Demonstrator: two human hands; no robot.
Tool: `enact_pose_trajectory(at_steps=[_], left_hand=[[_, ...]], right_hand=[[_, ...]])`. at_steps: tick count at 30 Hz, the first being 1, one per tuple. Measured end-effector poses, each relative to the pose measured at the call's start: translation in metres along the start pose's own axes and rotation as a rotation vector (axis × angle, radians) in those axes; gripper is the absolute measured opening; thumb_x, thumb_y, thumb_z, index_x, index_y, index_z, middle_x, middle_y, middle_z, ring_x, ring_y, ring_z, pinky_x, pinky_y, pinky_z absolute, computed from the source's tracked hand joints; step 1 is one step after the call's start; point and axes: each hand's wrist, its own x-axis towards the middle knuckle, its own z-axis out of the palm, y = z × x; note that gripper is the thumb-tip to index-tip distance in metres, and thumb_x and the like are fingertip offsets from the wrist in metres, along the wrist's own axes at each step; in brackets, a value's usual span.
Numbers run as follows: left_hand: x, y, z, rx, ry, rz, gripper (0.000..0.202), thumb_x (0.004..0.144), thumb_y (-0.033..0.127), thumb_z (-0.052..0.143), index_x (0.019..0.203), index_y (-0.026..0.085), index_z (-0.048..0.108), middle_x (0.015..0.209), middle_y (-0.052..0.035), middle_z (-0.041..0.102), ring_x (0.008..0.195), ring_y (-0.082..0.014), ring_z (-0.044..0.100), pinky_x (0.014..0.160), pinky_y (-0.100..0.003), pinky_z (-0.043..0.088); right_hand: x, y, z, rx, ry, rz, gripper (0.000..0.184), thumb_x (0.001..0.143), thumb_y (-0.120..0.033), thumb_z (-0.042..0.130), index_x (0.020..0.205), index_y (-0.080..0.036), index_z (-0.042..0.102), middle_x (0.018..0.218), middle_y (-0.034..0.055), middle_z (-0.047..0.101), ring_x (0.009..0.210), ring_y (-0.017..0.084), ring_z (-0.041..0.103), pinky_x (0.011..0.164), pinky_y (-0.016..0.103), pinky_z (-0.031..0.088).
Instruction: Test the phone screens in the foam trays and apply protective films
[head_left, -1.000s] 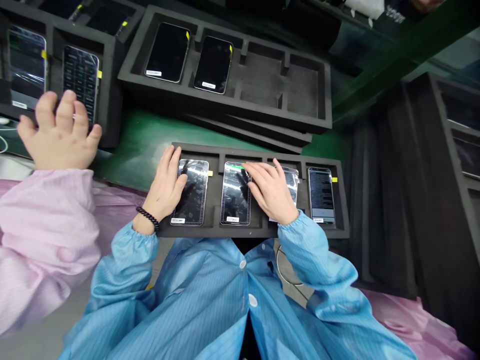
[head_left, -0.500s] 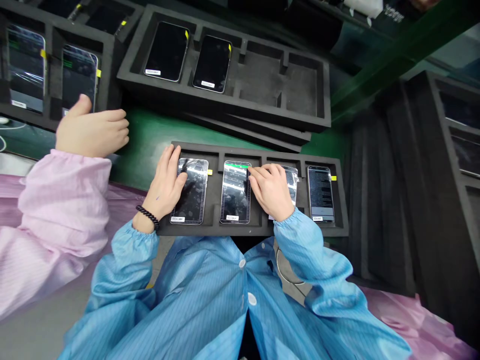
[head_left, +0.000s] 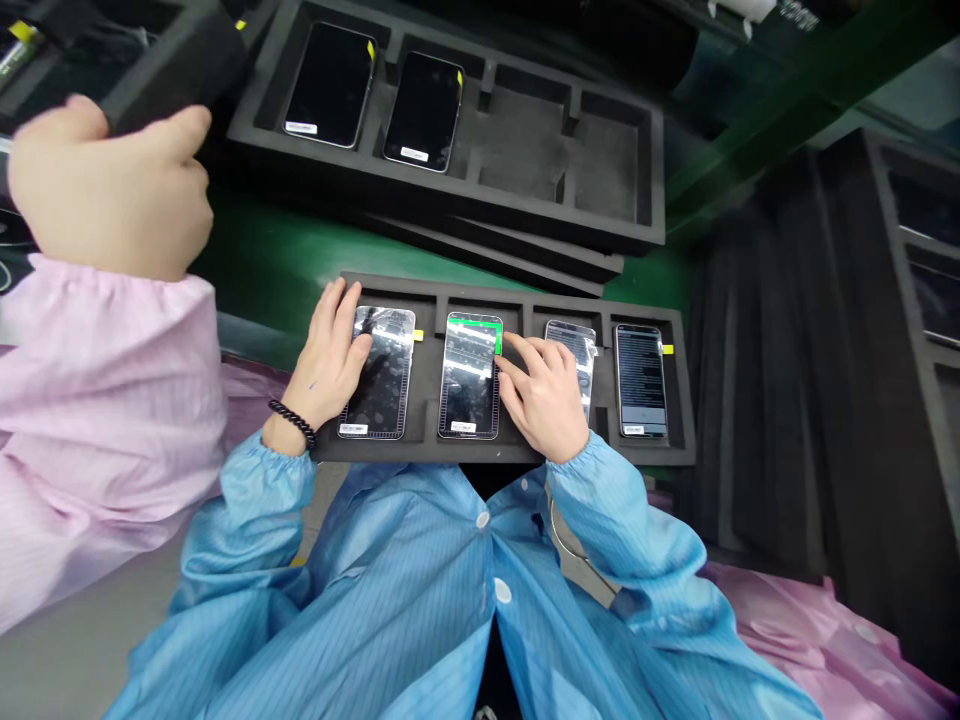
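Four compartments would be too exact to count, so several smartphones lie in the black foam tray [head_left: 517, 300] before me. My left hand [head_left: 324, 365] rests with its fingers stretched along the left edge of the leftmost smartphone [head_left: 382, 375] and the tray's end. My right hand [head_left: 547, 390] has its fingers apart, a fingertip at the right edge of the second smartphone [head_left: 469, 385], whose screen shows a green band along its top and upper right side. Partly covered by that hand is a third smartphone [head_left: 574, 340]. Farther right lies a smartphone with lines of text [head_left: 640, 385].
Behind my tray, a stack of black foam trays [head_left: 525, 220] holds two dark smartphones [head_left: 330, 85] on top. A co-worker's hand [head_left: 112, 190] in a pink sleeve grips a dark tray at the left. More trays [head_left: 862, 300] stand at the right.
The green band on the second smartphone now runs down its upper right side. My right fingertip has slid down that edge. The co-worker's hand has moved up and left, and the left trays have shifted.
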Motion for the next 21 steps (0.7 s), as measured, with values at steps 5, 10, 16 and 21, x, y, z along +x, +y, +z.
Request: enact_pose_trajectory(at_steps=[5,10,16,21], left_hand=[[0.0,-0.002,-0.001,0.0,-0.003,0.0,0.072,0.102,0.058,0.02,0.159,0.014,0.024,0.167,-0.0165,0.02,0.157,-0.028,0.013,0.129,-0.049,0.014],[0.0,-0.002,-0.001,-0.006,0.0,0.004,0.069,0.103,0.056,0.023,0.16,0.017,0.024,0.167,-0.0147,0.021,0.157,-0.028,0.014,0.13,-0.048,0.014],[0.0,-0.004,-0.001,-0.001,-0.006,-0.003,0.067,0.103,0.055,0.023,0.16,0.02,0.024,0.168,-0.0121,0.019,0.158,-0.0278,0.013,0.13,-0.048,0.014],[0.0,0.01,-0.006,0.091,-0.025,0.025,0.072,0.101,0.057,0.027,0.16,0.016,0.022,0.167,-0.017,0.021,0.157,-0.0339,0.011,0.128,-0.059,0.004]], right_hand=[[-0.017,-0.009,-0.005,0.018,0.006,-0.011,0.028,0.099,-0.024,0.049,0.108,-0.017,0.075,0.137,0.0082,0.065,0.117,0.025,0.055,0.106,0.045,0.038],[-0.032,-0.02,-0.012,0.05,-0.004,-0.015,0.025,0.097,-0.021,0.052,0.104,-0.017,0.076,0.136,0.0082,0.066,0.115,0.025,0.056,0.107,0.046,0.039],[-0.049,-0.033,-0.02,0.122,-0.029,-0.04,0.024,0.093,-0.018,0.053,0.092,-0.02,0.077,0.133,0.0071,0.068,0.113,0.024,0.059,0.106,0.046,0.04],[-0.047,-0.025,-0.027,0.213,-0.035,-0.045,0.029,0.095,-0.019,0.053,0.076,-0.021,0.074,0.126,0.0047,0.072,0.109,0.023,0.059,0.104,0.044,0.042]])
